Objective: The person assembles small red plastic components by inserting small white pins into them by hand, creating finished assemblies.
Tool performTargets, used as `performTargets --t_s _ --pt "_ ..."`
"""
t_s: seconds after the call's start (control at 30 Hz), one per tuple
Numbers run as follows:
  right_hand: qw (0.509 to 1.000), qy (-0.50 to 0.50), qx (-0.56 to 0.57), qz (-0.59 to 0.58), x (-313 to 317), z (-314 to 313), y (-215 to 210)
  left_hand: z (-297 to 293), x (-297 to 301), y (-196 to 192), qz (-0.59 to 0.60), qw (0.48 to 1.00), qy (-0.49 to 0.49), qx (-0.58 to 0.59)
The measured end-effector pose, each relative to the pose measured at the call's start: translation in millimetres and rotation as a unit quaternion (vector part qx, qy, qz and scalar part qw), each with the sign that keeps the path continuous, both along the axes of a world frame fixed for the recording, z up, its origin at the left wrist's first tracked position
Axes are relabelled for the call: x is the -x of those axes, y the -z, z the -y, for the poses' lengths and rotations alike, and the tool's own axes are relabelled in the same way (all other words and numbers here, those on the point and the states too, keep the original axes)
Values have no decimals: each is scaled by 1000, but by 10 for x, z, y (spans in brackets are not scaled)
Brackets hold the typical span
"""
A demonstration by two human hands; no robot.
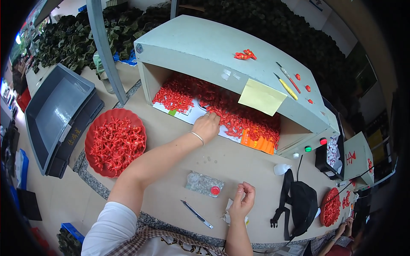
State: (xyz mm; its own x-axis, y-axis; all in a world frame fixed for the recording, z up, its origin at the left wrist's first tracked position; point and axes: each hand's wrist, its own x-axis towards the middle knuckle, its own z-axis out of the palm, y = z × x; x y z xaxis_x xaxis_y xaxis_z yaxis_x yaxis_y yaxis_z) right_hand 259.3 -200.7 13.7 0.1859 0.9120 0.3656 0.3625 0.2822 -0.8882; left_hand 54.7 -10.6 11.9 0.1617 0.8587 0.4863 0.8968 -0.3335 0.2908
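My left hand (207,127), with a bangle on its wrist, reaches to the front edge of the pile of small glossy red pieces (230,112) inside the pale-green shelf box (196,49). Its fingers are bent together at the pieces, and their tips are partly hidden. My right hand (242,200) is held above the table near my body, fingers curled in and thumb close to them; anything between them is too small to make out. Left of it lies a speckled grey slab (200,182) bearing a round red piece (215,190). A slim pen-like tool (196,214) rests nearer me.
A red scalloped bowl (89,147) of red pieces and grey crates (60,113) stand at left. A black waist bag (304,207) and white bottle (281,169) lie at right. Two slim tools (287,85) rest atop the box. Another person's hands (348,226) show at far right.
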Motion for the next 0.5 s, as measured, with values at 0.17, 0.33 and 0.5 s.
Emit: performTargets --t_s 0.17,0.33,0.5 --pt "999 -4 -10 -46 42 69 -73 762 123 -607 213 972 97 20" --pt "993 -96 -25 -62 237 217 -316 1663 231 -786 266 930 209 145" --pt "975 -217 -47 18 404 291 -424 2077 270 -773 386 823 268 318"
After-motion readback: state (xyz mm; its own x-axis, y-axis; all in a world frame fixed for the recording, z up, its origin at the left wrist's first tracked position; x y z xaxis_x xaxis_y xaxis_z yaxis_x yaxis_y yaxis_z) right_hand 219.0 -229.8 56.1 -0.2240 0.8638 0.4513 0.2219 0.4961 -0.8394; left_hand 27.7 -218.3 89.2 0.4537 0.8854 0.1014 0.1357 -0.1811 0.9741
